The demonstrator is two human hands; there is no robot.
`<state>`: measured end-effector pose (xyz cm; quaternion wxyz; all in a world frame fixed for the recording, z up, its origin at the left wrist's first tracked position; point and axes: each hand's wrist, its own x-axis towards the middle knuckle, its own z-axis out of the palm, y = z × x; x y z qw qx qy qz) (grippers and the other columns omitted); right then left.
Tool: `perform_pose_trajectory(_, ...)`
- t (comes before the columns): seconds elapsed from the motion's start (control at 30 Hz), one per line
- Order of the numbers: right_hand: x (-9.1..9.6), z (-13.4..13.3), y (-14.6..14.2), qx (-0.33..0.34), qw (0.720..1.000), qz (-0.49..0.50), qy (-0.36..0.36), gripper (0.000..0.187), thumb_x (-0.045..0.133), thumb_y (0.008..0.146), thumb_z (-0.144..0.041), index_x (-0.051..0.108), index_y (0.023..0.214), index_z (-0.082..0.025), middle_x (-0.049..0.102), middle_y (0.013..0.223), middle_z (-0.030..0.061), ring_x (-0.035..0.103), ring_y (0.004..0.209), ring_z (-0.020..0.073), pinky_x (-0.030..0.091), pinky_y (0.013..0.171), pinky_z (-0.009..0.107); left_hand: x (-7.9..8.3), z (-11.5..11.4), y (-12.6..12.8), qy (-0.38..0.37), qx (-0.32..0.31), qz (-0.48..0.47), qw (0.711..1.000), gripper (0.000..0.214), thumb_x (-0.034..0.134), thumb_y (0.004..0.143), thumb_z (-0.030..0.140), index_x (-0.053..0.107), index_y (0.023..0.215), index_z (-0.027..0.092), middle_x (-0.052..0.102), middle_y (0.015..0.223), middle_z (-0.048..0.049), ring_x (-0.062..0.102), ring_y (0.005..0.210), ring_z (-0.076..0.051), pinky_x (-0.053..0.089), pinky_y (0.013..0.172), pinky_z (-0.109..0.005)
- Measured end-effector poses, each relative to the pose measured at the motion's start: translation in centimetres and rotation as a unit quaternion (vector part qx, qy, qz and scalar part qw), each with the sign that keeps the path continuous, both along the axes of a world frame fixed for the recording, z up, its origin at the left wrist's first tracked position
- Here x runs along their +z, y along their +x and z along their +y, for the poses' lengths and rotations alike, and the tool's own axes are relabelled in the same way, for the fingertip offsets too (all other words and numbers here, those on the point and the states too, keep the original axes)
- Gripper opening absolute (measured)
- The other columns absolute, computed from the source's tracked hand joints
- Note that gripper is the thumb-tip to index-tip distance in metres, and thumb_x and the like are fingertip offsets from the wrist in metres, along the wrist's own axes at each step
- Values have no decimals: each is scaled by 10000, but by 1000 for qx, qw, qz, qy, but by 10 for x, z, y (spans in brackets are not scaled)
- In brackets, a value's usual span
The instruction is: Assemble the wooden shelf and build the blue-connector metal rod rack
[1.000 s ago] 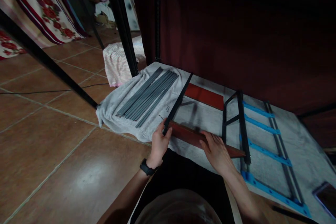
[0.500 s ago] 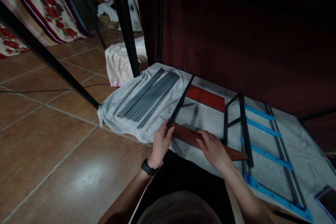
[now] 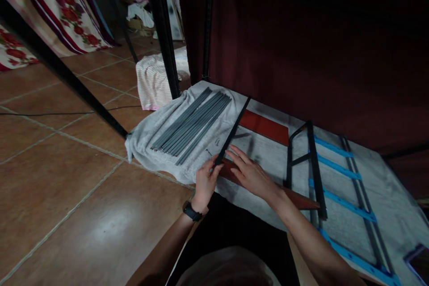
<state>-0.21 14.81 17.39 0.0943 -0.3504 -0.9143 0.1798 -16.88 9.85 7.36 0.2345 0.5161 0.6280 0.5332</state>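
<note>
My left hand [image 3: 206, 183], with a dark watch on its wrist, pinches the near end of a black metal bar [image 3: 234, 127] where it meets a reddish-brown board [image 3: 300, 199]. Over that board, close to the same corner, my right hand [image 3: 253, 174] reaches with fingers stretched out and holds nothing; whether it touches is unclear. A second, redder board [image 3: 264, 127] lies at the far side, between the bar and a black angular frame [image 3: 317, 170] on the right. Together they form a rectangle. Small metal fasteners [image 3: 217, 141] lie left of the bar.
Several grey rods [image 3: 194, 125] lie on the grey cloth [image 3: 161, 132] at left. To the right is a rack with blue strips [image 3: 348, 203]; a dark phone-like object [image 3: 417, 259] sits at the lower right. Black posts [image 3: 164, 31] rise around the surface, before a dark red curtain [image 3: 284, 53].
My right hand has moved left along the near board toward the corner by my left hand, its fingers now extended. The left hand keeps its hold. The view has shifted slightly.
</note>
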Motion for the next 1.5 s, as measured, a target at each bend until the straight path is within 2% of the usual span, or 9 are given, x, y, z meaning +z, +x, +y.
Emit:
perform_pose_trajectory(0.2,-6,4,-16,62,998,-11,-2,642,380,962,-155,212,1556,-330,189,1642,15,485,1351,204,479,1086,409,1,-3,-4,10,-32,50,998,344,503,953,234,632,1269,191,693,1228,-93,666,1088,-212,533,951,-359)
perform_pose_trajectory(0.33,-7,4,-19,66,997,-24,-9,656,361,943,-99,247,1545,-333,217,1634,23,532,1309,202,524,1029,385,-1,-5,-17,-2,-85,29,996,371,463,942,176,635,1271,185,707,1195,-85,668,1069,-203,530,955,-360)
perform_pose_trajectory(0.53,-7,4,-19,68,997,-27,-10,781,360,863,2,219,1549,-343,198,1639,32,479,1359,197,505,1048,383,-32,-7,-47,-66,-2,43,997,327,433,963,220,699,1141,149,726,1077,-107,672,979,-212,527,894,-351)
perform_pose_trajectory(0.67,-6,3,-19,65,997,-38,-3,777,358,848,6,240,1543,-321,189,1641,34,496,1344,208,532,1007,377,-47,-4,-52,-109,-74,158,978,306,443,955,199,727,1065,167,705,1009,-94,650,902,-204,508,813,-315)
perform_pose_trajectory(0.8,-2,2,-21,64,997,-37,-6,733,350,861,-4,283,1524,-312,206,1636,32,512,1327,194,525,1018,361,-46,3,-48,-138,-99,260,951,303,445,947,172,710,1094,183,667,995,-90,622,876,-200,475,741,-291)
perform_pose_trajectory(0.97,1,2,-27,69,997,-25,-14,600,345,928,-69,331,1494,-268,243,1623,59,510,1330,191,509,1039,372,-41,14,-52,-126,-145,323,927,254,454,950,170,707,976,170,643,940,-91,599,871,-204,463,766,-299)
perform_pose_trajectory(1.17,-3,5,-30,67,998,-12,-19,603,344,914,-48,362,1475,-271,301,1600,57,495,1344,187,489,1061,372,-39,22,-62,-111,-210,322,916,231,470,931,130,695,951,176,658,945,-78,613,900,-192,461,785,-276)
perform_pose_trajectory(1.27,-5,5,-29,65,998,-13,-19,610,351,909,-48,361,1478,-269,298,1601,58,507,1333,189,494,1054,372,-38,23,-62,-102,-210,303,924,211,480,920,122,681,886,173,663,924,-82,621,880,-197,468,791,-288)
perform_pose_trajectory(1.5,-7,7,-29,63,998,-8,-27,639,367,894,-41,353,1488,-276,304,1598,61,480,1356,191,484,1064,377,-45,33,-64,-108,-222,270,931,246,504,847,101,678,997,189,674,933,-58,631,851,-182,479,778,-272)
